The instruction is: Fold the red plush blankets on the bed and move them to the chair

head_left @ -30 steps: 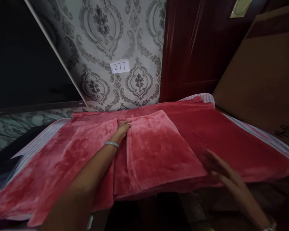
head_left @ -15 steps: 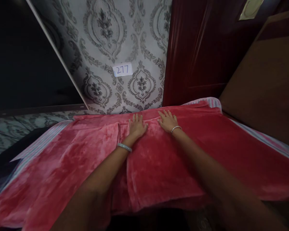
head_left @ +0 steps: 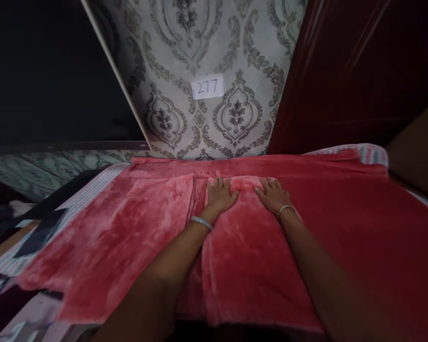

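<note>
A red plush blanket (head_left: 249,256) lies spread in front of me, with both its sides folded inward into overlapping panels. My left hand (head_left: 221,194) rests flat near the far edge of the middle panel, fingers spread, a pale bangle on the wrist. To its right, my right hand (head_left: 274,194) also presses flat on the same panel with its fingers apart and a thin bracelet on the wrist. A narrow gap separates the middle panel from the left folded panel (head_left: 150,213).
A striped cloth (head_left: 92,190) shows under the blanket. Behind stands a patterned wall with a paper label (head_left: 207,87) reading 277. A dark screen (head_left: 57,76) is at left, a dark red door (head_left: 342,85) at right, and a brown box (head_left: 421,147) beyond it.
My view has shifted, so wall and blanket sit differently in it. Both hands have stayed flat, now slightly nearer me on the middle panel, whose far edge shows more clearly.
</note>
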A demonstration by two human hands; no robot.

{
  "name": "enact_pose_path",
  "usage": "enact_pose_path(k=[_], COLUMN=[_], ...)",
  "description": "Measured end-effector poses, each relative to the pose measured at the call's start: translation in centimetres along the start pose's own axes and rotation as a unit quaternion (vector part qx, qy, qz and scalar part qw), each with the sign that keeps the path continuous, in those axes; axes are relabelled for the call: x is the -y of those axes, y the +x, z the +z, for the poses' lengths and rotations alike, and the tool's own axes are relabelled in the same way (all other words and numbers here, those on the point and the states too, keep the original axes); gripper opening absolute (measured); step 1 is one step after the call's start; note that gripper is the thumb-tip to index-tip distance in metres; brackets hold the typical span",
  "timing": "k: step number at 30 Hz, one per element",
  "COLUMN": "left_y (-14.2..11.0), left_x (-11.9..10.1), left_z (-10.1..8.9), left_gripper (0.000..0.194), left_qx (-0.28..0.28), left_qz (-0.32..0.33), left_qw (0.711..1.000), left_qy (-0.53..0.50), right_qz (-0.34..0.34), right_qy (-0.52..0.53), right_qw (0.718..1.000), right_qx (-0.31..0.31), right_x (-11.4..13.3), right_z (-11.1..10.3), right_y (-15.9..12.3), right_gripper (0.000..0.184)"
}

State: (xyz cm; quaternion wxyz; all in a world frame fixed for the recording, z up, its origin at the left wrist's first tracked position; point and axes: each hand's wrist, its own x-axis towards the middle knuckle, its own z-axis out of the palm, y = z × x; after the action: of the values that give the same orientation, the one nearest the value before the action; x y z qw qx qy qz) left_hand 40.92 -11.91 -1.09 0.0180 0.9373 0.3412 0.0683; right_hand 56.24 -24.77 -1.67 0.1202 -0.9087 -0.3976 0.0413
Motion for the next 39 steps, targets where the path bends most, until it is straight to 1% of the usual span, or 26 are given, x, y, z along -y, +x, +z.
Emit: enact_pose_path(k=[3,4,7,9,12,15,17,19,21,23,25,29,32,34,35,36,39], left_y=[-0.2,-0.3,-0.7,-1.5,-3.8,-7.7,-11.0,-14.2,-16.8,-18.2,-18.6,-18.3,-18.3,-18.5,-18.5,-18.6,-18.5], left_x=[-0.2,-0.1,0.4,1.4,2.8,3.2,2.7,2.1,1.7,1.7,1.9,2.1,2.1,2.1,2.1,2.1,2.1], left_z=[-0.5,-0.9,-2.6,-3.9,-5.6,-6.3,-6.0,-5.1,-3.9,-2.9,-2.3,-2.1,-2.1,-1.9,-1.8,-1.6,-1.3], left_gripper=[0.074,0.075,0.078,0.078,0.074,0.074,0.077,0.082,0.086,0.086,0.086,0.087,0.086,0.086,0.085,0.085,0.085], left_qx=[0.011,0.028,0.103,0.13,0.113,0.082,0.062,0.058,0.078,0.105,0.119,0.104,0.098,0.096,0.092,0.086,0.065], left_qz=[-0.002,-0.002,0.001,0.015,0.038,0.057,0.097,0.156,0.205,0.226,0.227,0.228,0.232,0.231,0.23,0.23,0.231], left_qw=[1.0,0.999,0.993,0.99,0.991,0.993,0.99,0.981,0.969,0.962,0.96,0.961,0.961,0.961,0.961,0.961,0.961], left_qy=[-0.018,-0.025,-0.048,-0.055,-0.052,-0.067,-0.084,-0.101,-0.113,-0.115,-0.111,-0.116,-0.118,-0.12,-0.123,-0.127,-0.135], right_qz=[-0.007,-0.009,-0.017,-0.02,-0.025,-0.028,-0.027,-0.025,-0.024,-0.018,-0.013,-0.023,-0.007,0.005,-0.004,-0.028,-0.152], right_qy=[0.0,0.001,0.01,0.018,0.028,0.03,0.026,0.02,0.016,0.015,0.016,0.023,0.011,-0.006,-0.012,-0.013,0.003], right_qw=[1.0,1.0,0.999,0.999,0.998,0.998,0.998,0.998,0.998,0.998,0.999,0.997,0.997,0.997,0.996,0.994,0.975], right_qx=[-0.011,-0.015,-0.031,-0.043,-0.052,-0.056,-0.056,-0.056,-0.057,-0.055,-0.05,-0.068,-0.073,-0.08,-0.091,-0.109,-0.16], right_x=[-0.1,-0.1,-0.4,-0.6,-0.8,-0.9,-0.9,-0.9,-0.8,-0.8,-0.8,-0.6,0.1,1.0,1.6,2.3,4.6], right_z=[0.3,0.4,0.7,0.9,1.3,1.6,1.5,1.4,1.3,1.2,1.1,0.9,0.0,-0.9,-1.4,-1.8,-2.1], right_y=[-0.2,-0.2,-0.2,-0.1,0.0,0.1,0.1,0.0,0.0,0.0,-0.1,-0.6,-1.3,-2.2,-2.7,-3.4,-6.2], right_gripper=[0.065,0.065,0.065,0.065,0.066,0.065,0.065,0.065,0.064,0.064,0.064,0.06,0.056,0.055,0.056,0.057,0.063])
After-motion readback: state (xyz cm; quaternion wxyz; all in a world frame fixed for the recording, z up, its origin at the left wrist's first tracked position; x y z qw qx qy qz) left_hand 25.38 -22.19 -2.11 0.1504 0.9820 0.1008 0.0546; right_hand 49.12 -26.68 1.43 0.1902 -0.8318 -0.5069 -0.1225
